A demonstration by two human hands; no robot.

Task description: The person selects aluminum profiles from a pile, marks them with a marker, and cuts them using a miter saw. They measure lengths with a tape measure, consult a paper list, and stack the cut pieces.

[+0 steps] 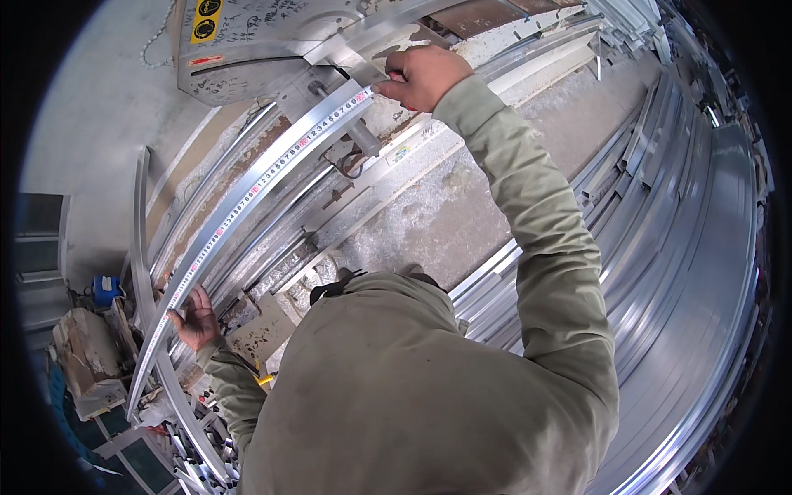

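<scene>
A long silvery aluminium profile [221, 208] runs diagonally from the upper middle down to the lower left. Along it lies the white blade of a tape measure [276, 171], pulled out over much of its length. My right hand [425, 76] is closed at the upper end of the blade, with red bits of what seems the tape case showing between the fingers; most of the case is hidden. Lower left, my left hand [196, 320] is beside the profile, palm partly up and fingers stretched out. Its thumb touches the profile's edge.
A grey machine housing [256, 45] with yellow warning stickers stands at the upper left. Beneath the profile are metal rails and a cylindrical rod [363, 139]. Long aluminium profiles [660, 272] are stacked on the right. Short offcuts [194, 454] lie at the lower left.
</scene>
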